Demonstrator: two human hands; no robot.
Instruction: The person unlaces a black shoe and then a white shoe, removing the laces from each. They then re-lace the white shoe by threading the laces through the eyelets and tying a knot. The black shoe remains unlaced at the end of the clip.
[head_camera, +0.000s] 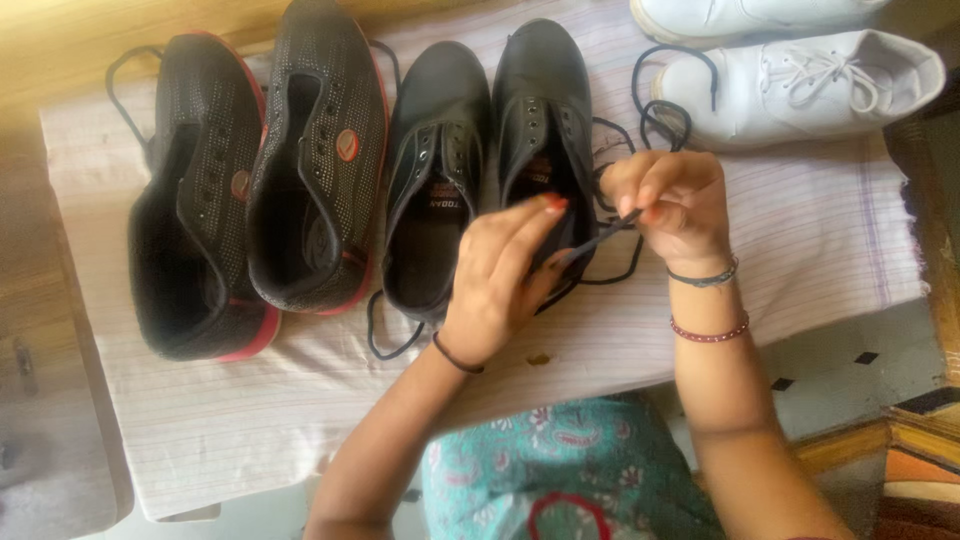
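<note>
Left hand (500, 275) rests on the heel end of the right-hand black leather shoe (540, 130), its fingers (540, 215) narrowed onto the black lace (600, 238) at the shoe's opening. Right hand (665, 205) sits just beside that shoe, fingers pinched shut on the tip end of the same lace, which runs taut between the two hands. The rest of the lace loops loose on the cloth beside the shoe. The matching black leather shoe (435, 170) stands touching it on the left. Further left lie two black mesh sneakers with red soles (260, 180), unlaced. Two white lace-up shoes (800, 85) lie at the upper right. All rest on a pale striped cloth (820, 240) covering the tabletop.
</note>
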